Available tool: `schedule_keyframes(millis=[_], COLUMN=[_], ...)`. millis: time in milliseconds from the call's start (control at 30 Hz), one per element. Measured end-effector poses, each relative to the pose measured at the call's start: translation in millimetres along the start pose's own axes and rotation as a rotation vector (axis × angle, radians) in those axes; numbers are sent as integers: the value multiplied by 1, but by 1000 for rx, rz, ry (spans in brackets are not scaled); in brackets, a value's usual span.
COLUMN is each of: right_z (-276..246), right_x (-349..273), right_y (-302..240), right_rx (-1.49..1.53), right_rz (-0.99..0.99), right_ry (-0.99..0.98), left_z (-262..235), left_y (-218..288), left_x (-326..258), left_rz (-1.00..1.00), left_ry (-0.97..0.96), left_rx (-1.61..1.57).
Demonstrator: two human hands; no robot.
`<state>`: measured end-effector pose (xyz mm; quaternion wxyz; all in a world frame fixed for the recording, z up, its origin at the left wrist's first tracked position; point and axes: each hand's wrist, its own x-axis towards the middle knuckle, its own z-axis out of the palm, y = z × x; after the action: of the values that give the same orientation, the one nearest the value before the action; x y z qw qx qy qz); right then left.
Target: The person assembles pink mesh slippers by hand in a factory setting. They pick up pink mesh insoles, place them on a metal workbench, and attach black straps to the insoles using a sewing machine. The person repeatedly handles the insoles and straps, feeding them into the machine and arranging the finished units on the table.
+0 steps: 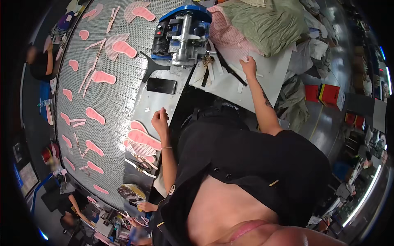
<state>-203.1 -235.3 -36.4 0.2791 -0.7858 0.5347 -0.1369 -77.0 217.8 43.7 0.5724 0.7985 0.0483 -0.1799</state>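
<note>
My left hand (161,122) is above the metal ledge beside the conveyor, its fingers curled together; anything between them is too small to make out. A pile of pink insoles (144,139) with white mesh pieces lies just nearer to me, and a small white scrap (147,110) sits on the ledge beside that hand. My right hand (249,67) reaches over the grey side table (264,84), fingertips drawn together at the edge of pink mesh material (232,35). Whether they grip the mesh does not show clearly. Pale strips (240,87) lie near it.
A blue and silver machine (182,37) stands at the conveyor's far right end. A black phone (161,85) rests on the ledge. Pink insoles and straps are spread over the conveyor belt (119,96). Green sheeting (266,24) is heaped on the side table. Other people work along the left.
</note>
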Motion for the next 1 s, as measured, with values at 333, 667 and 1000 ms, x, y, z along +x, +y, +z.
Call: schedule_keyframes(millis=[333,667,1000], right_z=[26,-124,-123], right_x=[54,-59,-117], right_y=[20,-62,-77], right_rx=[316,815,996], right_rz=[252,-295,-164], right_ry=[-32,-530,-822], left_z=[114,171,160], left_y=[14,78,89], left_x=[-50,-31,-3], left_rz=[-66,196,101], left_ry=[-195,-599,-749], left_rx=[-151,-64,-339])
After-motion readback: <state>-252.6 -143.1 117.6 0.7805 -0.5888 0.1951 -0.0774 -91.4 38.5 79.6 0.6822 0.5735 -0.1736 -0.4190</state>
